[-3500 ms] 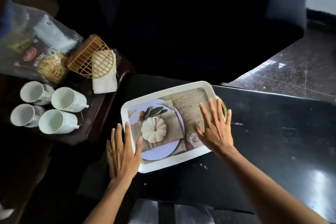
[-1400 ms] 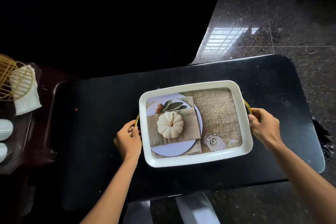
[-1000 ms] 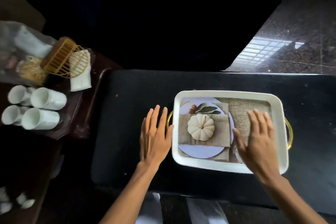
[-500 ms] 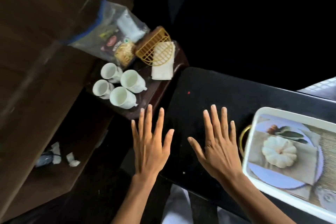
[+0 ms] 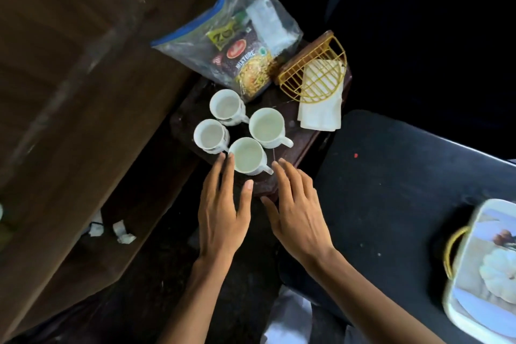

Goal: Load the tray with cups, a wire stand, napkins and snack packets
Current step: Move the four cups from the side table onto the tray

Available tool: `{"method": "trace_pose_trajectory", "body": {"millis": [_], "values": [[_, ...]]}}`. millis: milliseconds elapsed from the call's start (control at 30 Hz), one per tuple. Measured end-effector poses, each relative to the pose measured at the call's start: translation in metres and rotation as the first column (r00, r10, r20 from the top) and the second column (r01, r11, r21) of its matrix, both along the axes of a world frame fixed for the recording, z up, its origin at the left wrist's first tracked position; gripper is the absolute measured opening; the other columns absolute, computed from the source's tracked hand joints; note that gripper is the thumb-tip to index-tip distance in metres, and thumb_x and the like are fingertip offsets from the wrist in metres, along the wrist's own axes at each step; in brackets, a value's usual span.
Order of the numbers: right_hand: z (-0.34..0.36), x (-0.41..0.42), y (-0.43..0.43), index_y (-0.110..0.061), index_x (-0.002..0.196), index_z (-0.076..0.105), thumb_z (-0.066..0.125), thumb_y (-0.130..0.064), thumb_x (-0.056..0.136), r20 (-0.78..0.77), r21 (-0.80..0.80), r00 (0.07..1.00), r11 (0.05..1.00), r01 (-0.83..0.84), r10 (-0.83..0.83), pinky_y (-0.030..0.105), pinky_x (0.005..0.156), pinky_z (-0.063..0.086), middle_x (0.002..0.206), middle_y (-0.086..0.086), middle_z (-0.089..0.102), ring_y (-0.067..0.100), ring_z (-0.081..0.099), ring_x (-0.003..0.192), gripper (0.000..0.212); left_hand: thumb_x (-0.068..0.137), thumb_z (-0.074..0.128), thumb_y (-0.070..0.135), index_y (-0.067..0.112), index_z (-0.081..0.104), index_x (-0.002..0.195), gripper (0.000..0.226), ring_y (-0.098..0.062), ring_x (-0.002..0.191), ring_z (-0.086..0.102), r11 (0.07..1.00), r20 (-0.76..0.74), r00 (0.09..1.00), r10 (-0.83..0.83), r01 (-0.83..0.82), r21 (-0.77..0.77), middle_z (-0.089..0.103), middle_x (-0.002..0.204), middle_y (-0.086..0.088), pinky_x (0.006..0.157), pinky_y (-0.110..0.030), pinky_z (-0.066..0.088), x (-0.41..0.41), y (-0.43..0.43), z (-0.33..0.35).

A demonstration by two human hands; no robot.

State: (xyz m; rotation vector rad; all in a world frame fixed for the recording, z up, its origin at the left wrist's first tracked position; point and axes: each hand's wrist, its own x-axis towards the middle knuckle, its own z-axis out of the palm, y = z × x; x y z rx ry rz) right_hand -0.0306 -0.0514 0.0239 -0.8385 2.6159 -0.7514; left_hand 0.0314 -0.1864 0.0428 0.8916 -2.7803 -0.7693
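four small white cups with little handles point(image 5: 245, 134) sit close together on a dark brown wooden bench point(image 5: 304, 145). the nearest white cup point(image 5: 248, 156) is at the front, its handle sticking out to the right. behind the cups is a clear plastic bag of snack packets point(image 5: 237, 45), and next to it a yellow wire stand point(image 5: 312, 70) lying over some folded white napkins point(image 5: 321, 109).

the white tray with gold handles point(image 5: 480, 268) is well apart, far off to the right on a black bench point(image 5: 405, 190), with nothing loaded on it yet. only its printed pumpkin picture shows.

to do this step well, i think the person should take the nearest cup by its sides or handle and lift it straight up, so it does not knock the others.

the left hand point(image 5: 223, 212) is flat with fingers spread, holding nothing, its fingertips just at the cup's left rim. the right hand point(image 5: 296, 209) is open and empty too, reaching toward the handle.
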Motion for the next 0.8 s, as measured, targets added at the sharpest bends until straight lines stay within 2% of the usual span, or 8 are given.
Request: {"method": "trace_pose_trajectory", "body": {"millis": [67, 200, 333, 400, 533, 667, 733, 800], "values": [[-0.004, 0.001, -0.014, -0.002, 0.148, 0.039, 0.056, -0.029, 0.1, 0.066, -0.055, 0.995, 0.996, 0.072, -0.069, 0.044, 0.109, 0.042, 0.15, 0.015, 0.044, 0.032, 0.043, 0.134, 0.058, 0.1, 0.041, 0.046, 0.011, 0.042, 0.154, 0.064, -0.021, 0.15, 0.038, 0.994, -0.032, 0.999, 0.035, -0.032, 0.105, 0.041, 0.162, -0.008, 0.12, -0.028, 0.032, -0.003, -0.001, -0.002], [-0.012, -0.002, -0.032, -0.009, 0.147, 0.039, 0.054, -0.022, 0.101, 0.238, -0.141, 0.961, 0.974, 0.176, -0.139, 0.035, 0.108, 0.042, 0.144, 0.007, 0.046, 0.021, 0.041, 0.128, 0.05, 0.104, 0.051, 0.035, 0.01, 0.046, 0.151, 0.054, -0.016, 0.146, 0.044, 0.965, -0.129, 0.981, 0.144, -0.11, 0.238, 0.049, 0.157, -0.006, 0.117, -0.016, 0.033, -0.007, 0.0, -0.007], [-0.017, -0.008, -0.037, -0.014, 0.141, 0.047, 0.052, -0.02, 0.102, 0.31, -0.179, 0.935, 0.955, 0.235, -0.172, 0.022, 0.103, 0.042, 0.137, 0.001, 0.053, 0.014, 0.047, 0.126, 0.04, 0.102, 0.05, 0.029, 0.008, 0.047, 0.15, 0.053, -0.016, 0.144, 0.048, 0.931, -0.16, 0.963, 0.218, -0.156, 0.33, 0.051, 0.155, -0.006, 0.112, -0.04, 0.047, -0.014, 0.003, -0.011], [-0.019, -0.012, -0.036, -0.012, 0.134, 0.054, 0.052, -0.017, 0.103, 0.322, -0.189, 0.927, 0.947, 0.261, -0.191, 0.024, 0.096, 0.048, 0.128, 0.002, 0.062, 0.015, 0.056, 0.119, 0.032, 0.103, 0.051, 0.025, 0.006, 0.048, 0.149, 0.05, -0.021, 0.142, 0.051, 0.917, -0.19, 0.948, 0.256, -0.176, 0.357, 0.051, 0.154, -0.008, 0.109, -0.049, 0.05, -0.017, 0.004, -0.014], [-0.021, -0.017, -0.029, -0.009, 0.124, 0.062, 0.054, -0.012, 0.102, 0.328, -0.211, 0.926, 0.941, 0.263, -0.185, 0.032, 0.08, 0.055, 0.111, 0.006, 0.071, 0.019, 0.067, 0.099, 0.024, 0.103, 0.055, 0.016, 0.003, 0.052, 0.146, 0.045, -0.026, 0.136, 0.057, 0.912, -0.208, 0.928, 0.31, -0.229, 0.339, 0.055, 0.15, -0.012, 0.105, -0.052, 0.052, -0.017, 0.008, -0.015], [-0.018, -0.008, -0.02, -0.007, 0.123, 0.065, 0.054, -0.016, 0.102, 0.336, -0.254, 0.928, 0.933, 0.256, -0.163, 0.04, 0.078, 0.056, 0.107, 0.009, 0.071, 0.023, 0.069, 0.093, 0.025, 0.103, 0.055, 0.014, 0.006, 0.057, 0.143, 0.04, -0.016, 0.13, 0.061, 0.871, -0.218, 0.887, 0.407, -0.305, 0.385, 0.062, 0.143, -0.009, 0.102, -0.041, 0.055, -0.015, 0.015, -0.01], [-0.016, -0.001, -0.009, -0.008, 0.122, 0.066, 0.055, -0.017, 0.102, 0.34, -0.28, 0.925, 0.92, 0.273, -0.171, 0.037, 0.08, 0.057, 0.109, 0.006, 0.072, 0.02, 0.07, 0.095, 0.025, 0.104, 0.054, 0.014, 0.01, 0.061, 0.14, 0.037, -0.003, 0.122, 0.063, 0.848, -0.219, 0.868, 0.445, -0.33, 0.415, 0.065, 0.137, -0.003, 0.097, -0.03, 0.056, -0.011, 0.021, -0.005], [-0.011, 0.006, 0.009, -0.013, 0.122, 0.067, 0.055, -0.019, 0.102, 0.359, -0.303, 0.914, 0.902, 0.306, -0.19, 0.032, 0.084, 0.057, 0.113, 0.0, 0.073, 0.014, 0.069, 0.1, 0.024, 0.104, 0.053, 0.013, 0.013, 0.065, 0.135, 0.033, -0.002, 0.117, 0.065, 0.814, -0.197, 0.86, 0.47, -0.337, 0.472, 0.068, 0.132, 0.0, 0.093, -0.022, 0.055, -0.007, 0.027, -0.001]]}}
